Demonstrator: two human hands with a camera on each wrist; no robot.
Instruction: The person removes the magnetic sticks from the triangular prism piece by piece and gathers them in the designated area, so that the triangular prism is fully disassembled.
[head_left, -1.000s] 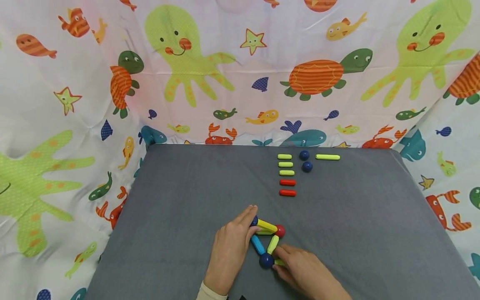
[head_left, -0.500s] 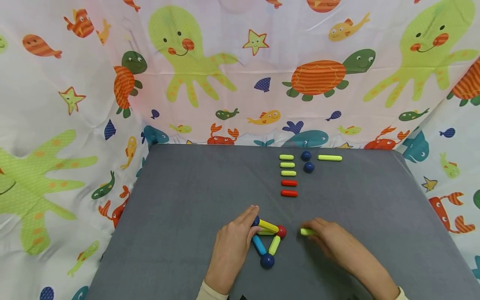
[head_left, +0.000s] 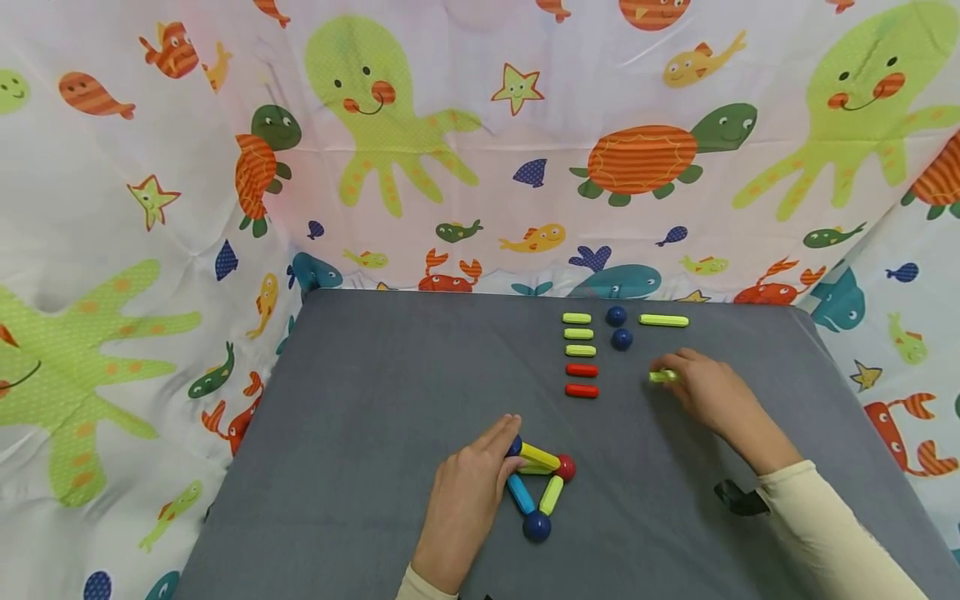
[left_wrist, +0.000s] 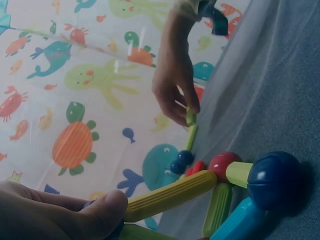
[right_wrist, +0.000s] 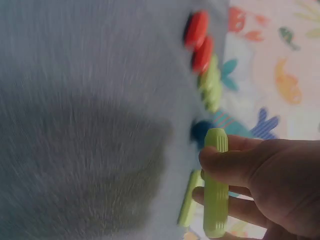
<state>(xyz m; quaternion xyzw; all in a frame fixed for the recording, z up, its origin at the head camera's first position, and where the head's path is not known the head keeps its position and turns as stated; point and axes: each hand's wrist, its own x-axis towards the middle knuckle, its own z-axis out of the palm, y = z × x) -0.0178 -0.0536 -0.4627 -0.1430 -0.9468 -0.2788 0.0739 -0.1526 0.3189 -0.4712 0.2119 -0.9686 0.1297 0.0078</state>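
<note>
My left hand (head_left: 467,504) holds a dark blue ball (head_left: 514,447) at one corner of a small magnetic construction, its thumb beside the ball. From that corner a yellow stick (left_wrist: 172,195) runs to a red ball (head_left: 566,467), and a light blue stick (head_left: 521,494) runs to a larger-looking dark blue ball (head_left: 537,527) in front. A light green stick (head_left: 551,496) joins the red and front balls; more green sticks show lower down. Above the table's right half, my right hand (head_left: 708,396) pinches a loose light green stick (right_wrist: 216,195) between thumb and fingers.
Toward the back of the grey table (head_left: 375,375) lie short green sticks (head_left: 578,334), red sticks (head_left: 582,370) in the same column, two blue balls (head_left: 622,339) and a longer green stick (head_left: 663,320). A sea-animal curtain (head_left: 480,167) hangs behind and at the sides.
My right hand has moved away from the construction, rightward and toward the back, carrying a light green stick. My left hand stays at the construction's corner.
</note>
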